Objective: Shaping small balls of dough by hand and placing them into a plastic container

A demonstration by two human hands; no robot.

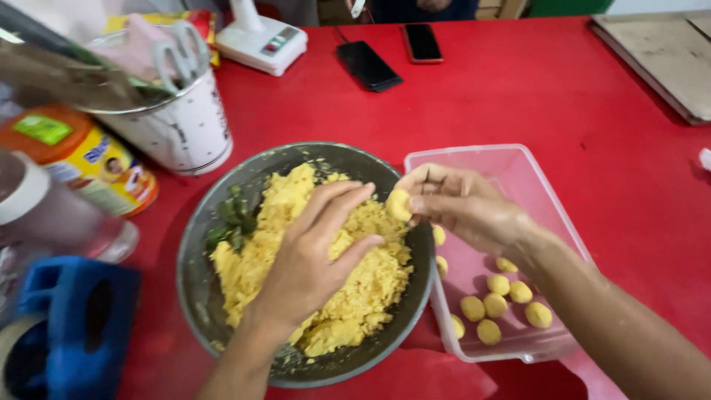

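A round metal bowl (207,222) on the red table holds crumbly yellow dough (370,281) and some green leaves (233,218). My left hand (315,255) lies palm down on the dough, fingers spread. My right hand (463,207) pinches a small yellow dough ball (398,204) over the bowl's right rim. Beside the bowl a clear plastic tub (552,200) holds several rolled dough balls (496,304).
A white enamel pot (185,126) with scissors (178,52) stands at the back left, next to an orange-lidded jar (81,155) and a blue object (74,326). A white scale (261,43), two phones (368,65) (422,42) and a wooden board (666,55) lie farther back.
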